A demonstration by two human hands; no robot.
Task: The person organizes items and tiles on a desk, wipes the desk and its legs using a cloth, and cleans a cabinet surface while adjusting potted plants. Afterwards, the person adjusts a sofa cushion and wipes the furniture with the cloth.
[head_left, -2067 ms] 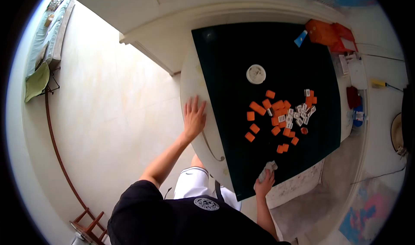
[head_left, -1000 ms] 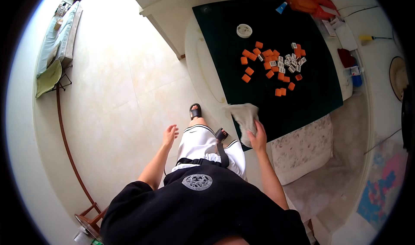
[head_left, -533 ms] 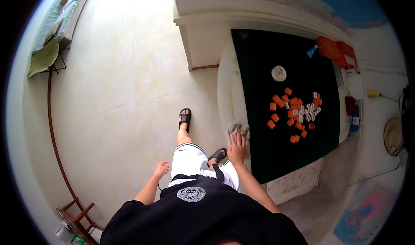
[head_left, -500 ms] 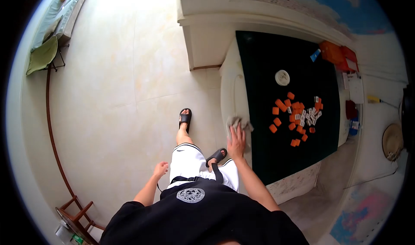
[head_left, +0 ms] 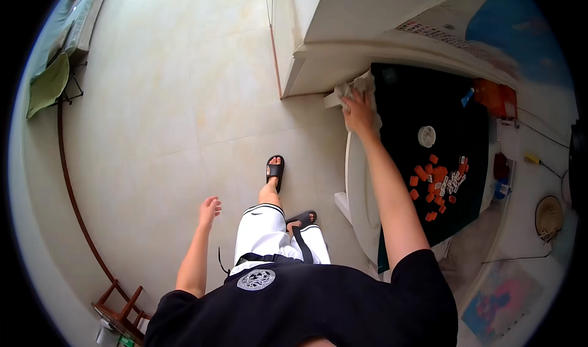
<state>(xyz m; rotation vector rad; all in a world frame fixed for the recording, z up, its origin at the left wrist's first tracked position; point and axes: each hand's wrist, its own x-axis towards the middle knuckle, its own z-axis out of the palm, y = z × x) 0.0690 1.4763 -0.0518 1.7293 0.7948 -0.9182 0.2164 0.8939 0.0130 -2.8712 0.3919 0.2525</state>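
Observation:
My right hand [head_left: 360, 113] presses a crumpled grey cloth [head_left: 353, 90] onto the far end of the table's pale edge [head_left: 362, 188], beside the dark green cover [head_left: 401, 126]. My left hand [head_left: 210, 210] hangs over the floor with its fingers a little apart and nothing in it. On the cover lie several orange-backed tiles [head_left: 421, 172], some with white faces up [head_left: 453, 182]. A round white dish [head_left: 427, 136] stands beyond them.
A blue tube [head_left: 467, 97] and an orange bag [head_left: 490, 96] are at the table's far right. A wall corner [head_left: 294, 71] meets the table's far end. A wooden stool [head_left: 122, 310] stands lower left, a green chair [head_left: 49, 85] upper left.
My right hand has carried the cloth from the cover's near edge to the pale edge, then along it to the far end. My left hand has left the table edge. The view has shifted.

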